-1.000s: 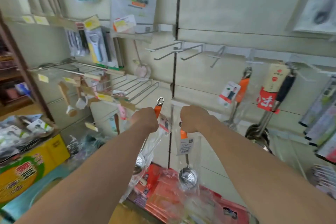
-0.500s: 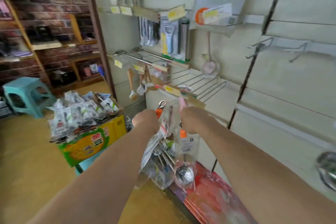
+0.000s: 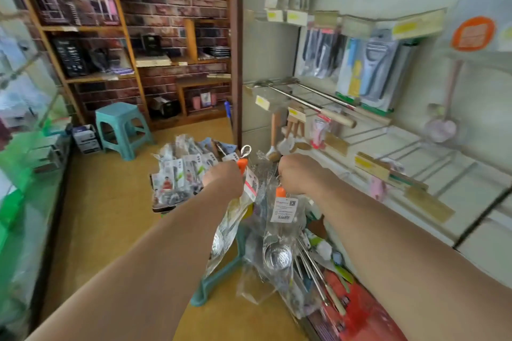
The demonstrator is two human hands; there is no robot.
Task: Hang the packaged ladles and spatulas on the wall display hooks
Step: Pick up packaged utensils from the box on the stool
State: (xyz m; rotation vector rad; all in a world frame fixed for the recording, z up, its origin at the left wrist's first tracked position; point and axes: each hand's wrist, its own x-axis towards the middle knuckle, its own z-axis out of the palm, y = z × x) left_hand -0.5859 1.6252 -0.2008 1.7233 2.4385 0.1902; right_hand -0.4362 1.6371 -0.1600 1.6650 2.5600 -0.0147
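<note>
My left hand [image 3: 223,181] grips the orange handle of a packaged ladle [image 3: 230,219] in a clear bag, its metal loop sticking up above my fist. My right hand [image 3: 297,174] grips a second packaged ladle [image 3: 279,238] by the top of its bag; its orange handle, white label and steel bowl hang below. Both hands are held side by side at chest height. Bare wire display hooks [image 3: 432,152] stick out of the white wall panel to the right of my hands.
A pile of packaged utensils [image 3: 182,171] lies on a box straight ahead. More packaged tools [image 3: 318,271] lie low on the right over red packs. Peelers and knives [image 3: 371,72] hang on the wall. A teal stool [image 3: 122,127] stands by brick-backed shelves.
The view has swung left, from the wall hooks with hanging ladles to the shelves and stool. Both hands keep the same hold on their ladles.
</note>
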